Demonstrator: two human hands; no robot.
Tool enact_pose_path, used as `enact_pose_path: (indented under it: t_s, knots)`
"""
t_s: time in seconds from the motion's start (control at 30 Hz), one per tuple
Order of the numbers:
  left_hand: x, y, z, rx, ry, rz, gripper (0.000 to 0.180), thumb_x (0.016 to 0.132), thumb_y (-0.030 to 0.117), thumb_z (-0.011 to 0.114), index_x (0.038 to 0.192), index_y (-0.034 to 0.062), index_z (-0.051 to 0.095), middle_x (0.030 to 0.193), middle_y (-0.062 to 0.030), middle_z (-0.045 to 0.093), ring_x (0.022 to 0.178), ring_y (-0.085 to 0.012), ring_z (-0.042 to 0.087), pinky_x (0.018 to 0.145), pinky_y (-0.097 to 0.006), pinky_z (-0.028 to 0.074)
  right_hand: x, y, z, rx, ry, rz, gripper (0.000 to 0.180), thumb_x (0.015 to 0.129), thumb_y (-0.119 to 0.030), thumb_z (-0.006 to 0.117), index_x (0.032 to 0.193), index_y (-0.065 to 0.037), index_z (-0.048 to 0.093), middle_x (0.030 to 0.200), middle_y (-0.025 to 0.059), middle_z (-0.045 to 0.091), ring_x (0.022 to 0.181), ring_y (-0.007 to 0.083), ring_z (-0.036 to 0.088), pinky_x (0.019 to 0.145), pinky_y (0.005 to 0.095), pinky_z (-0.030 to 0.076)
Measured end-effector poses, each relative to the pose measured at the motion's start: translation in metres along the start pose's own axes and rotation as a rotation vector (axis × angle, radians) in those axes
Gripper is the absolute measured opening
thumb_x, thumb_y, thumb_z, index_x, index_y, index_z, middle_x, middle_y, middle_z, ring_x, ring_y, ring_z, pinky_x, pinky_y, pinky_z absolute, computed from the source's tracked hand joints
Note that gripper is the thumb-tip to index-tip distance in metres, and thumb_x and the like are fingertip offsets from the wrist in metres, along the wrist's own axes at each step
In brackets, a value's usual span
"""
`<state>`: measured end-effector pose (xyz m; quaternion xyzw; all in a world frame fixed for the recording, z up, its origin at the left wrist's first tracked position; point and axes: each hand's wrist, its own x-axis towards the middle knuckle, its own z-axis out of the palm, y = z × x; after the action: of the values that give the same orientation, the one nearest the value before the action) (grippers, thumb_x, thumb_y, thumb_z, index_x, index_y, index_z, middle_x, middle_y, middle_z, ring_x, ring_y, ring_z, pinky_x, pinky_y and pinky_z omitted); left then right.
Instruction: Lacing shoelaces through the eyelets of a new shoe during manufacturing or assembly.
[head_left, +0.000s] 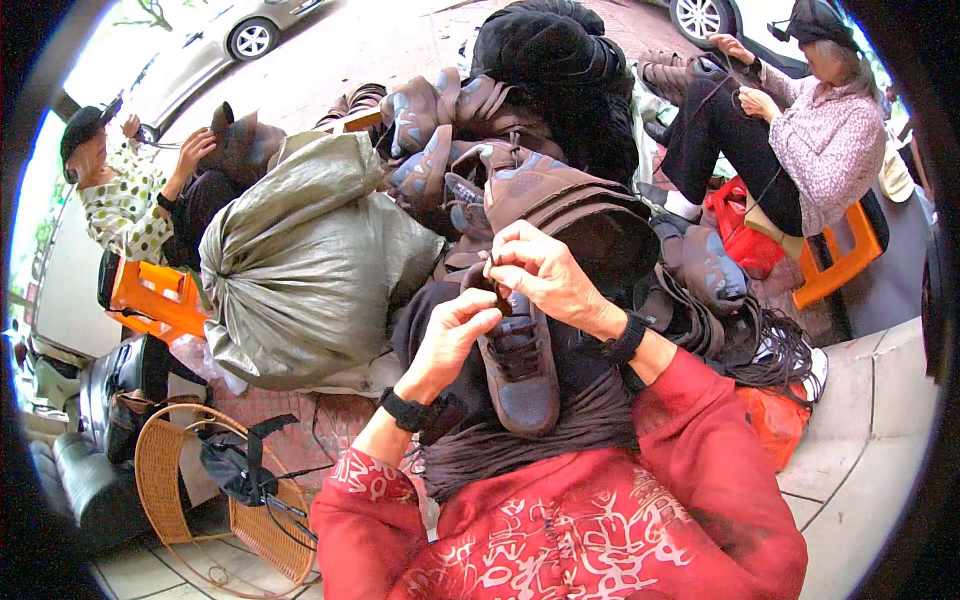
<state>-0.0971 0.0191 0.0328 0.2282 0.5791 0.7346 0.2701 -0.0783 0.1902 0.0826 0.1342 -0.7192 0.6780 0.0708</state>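
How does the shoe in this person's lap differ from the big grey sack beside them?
The shoe is small, brown and stiff-shaped, pinched at its top by both hands; the grey sack is far bigger, crinkled, tied shut at the top, and untouched. Both sit among the heaped shoes.

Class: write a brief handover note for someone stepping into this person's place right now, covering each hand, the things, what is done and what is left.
Left hand: pinching at the top of the brown shoe on the lap.
Right hand: fingers pinched just above it, apparently on a lace; too small to confirm.
Things: pile of brown shoes ahead; grey sack to the left; loose dark laces to the right.
Done: cannot tell how far the lacing has got.
Left: probably finishing this shoe, then the pile.
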Motion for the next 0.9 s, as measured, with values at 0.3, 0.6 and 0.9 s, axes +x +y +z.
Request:
enact_pose_path:
  t_s: [0.3, 0.6, 0.9]
  knots:
    - [0.004, -0.003, 0.009, -0.048, 0.031, 0.000, 0.003, 0.085, 0.007, 0.056, 0.085, 0.0064, 0.053, 0.079, 0.0072, 0.048, 0.072, -0.0025, 0.041, 0.067, -0.019, 0.035, 0.000, 0.007, -0.004, 0.226, -0.064, 0.138, 0.014, 0.084, -0.007, 0.055, 0.095, 0.002, 0.058, 0.087, 0.0025, 0.056, 0.074, 0.0085, 0.054, 0.066, 0.0226, 0.046]
    - [0.006, 0.000, 0.008, -0.099, -0.005, -0.018, 0.006, 0.086, 0.008, 0.055, 0.092, 0.0058, 0.055, 0.084, 0.0063, 0.051, 0.077, -0.0027, 0.044, 0.071, -0.018, 0.036, -0.025, 0.026, -0.014, 0.114, -0.118, 0.204, 0.020, 0.081, -0.003, 0.057, 0.100, 0.000, 0.058, 0.088, 0.0043, 0.062, 0.081, 0.0094, 0.056, 0.073, 0.0243, 0.046]
    - [0.003, -0.007, 0.019, -0.060, 0.157, -0.007, 0.008, 0.084, 0.003, 0.053, 0.091, 0.0019, 0.056, 0.083, 0.0017, 0.057, 0.074, -0.0049, 0.051, 0.070, -0.019, 0.041, -0.033, 0.024, 0.009, -0.039, 0.047, 0.199, 0.012, 0.074, -0.004, 0.057, 0.084, -0.003, 0.052, 0.074, 0.0007, 0.055, 0.067, 0.0070, 0.051, 0.059, 0.0232, 0.045]
